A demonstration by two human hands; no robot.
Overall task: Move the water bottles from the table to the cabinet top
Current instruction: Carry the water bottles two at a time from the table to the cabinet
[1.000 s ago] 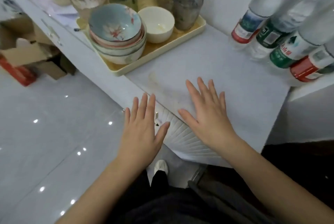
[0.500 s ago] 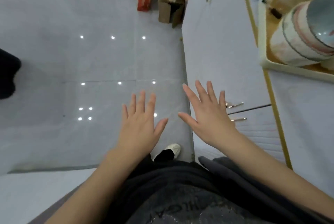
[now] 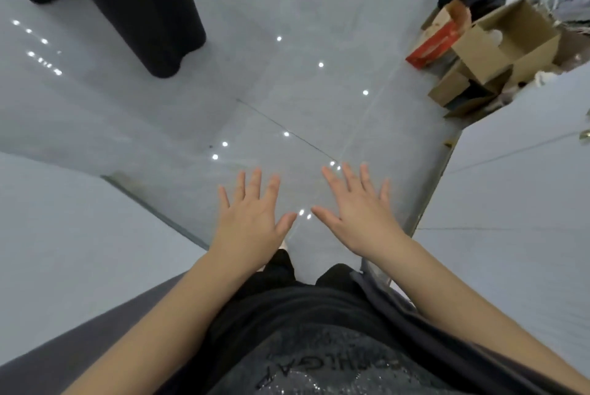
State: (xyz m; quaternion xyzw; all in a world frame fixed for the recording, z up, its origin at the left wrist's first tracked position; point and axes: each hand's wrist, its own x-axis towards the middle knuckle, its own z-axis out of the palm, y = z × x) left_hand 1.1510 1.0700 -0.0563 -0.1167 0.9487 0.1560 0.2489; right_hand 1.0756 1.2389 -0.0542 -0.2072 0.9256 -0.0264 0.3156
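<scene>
Fingers (image 3: pixel 255 185) of the left hand (image 3: pixel 252 219) and right hand (image 3: pixel 360 219) are spread wide, holding nothing. No water bottles are in view; full ones would likely be weighty, smooth and slightly squashy, so grip mid-body. Tiled floor (image 3: pixel 287 91) lies below, and a white cabinet (image 3: pixel 510 219) stands to the right.

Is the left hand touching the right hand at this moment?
Apart. The head view shows the left hand and right hand spread open, with grey floor visible between their thumbs.
</scene>
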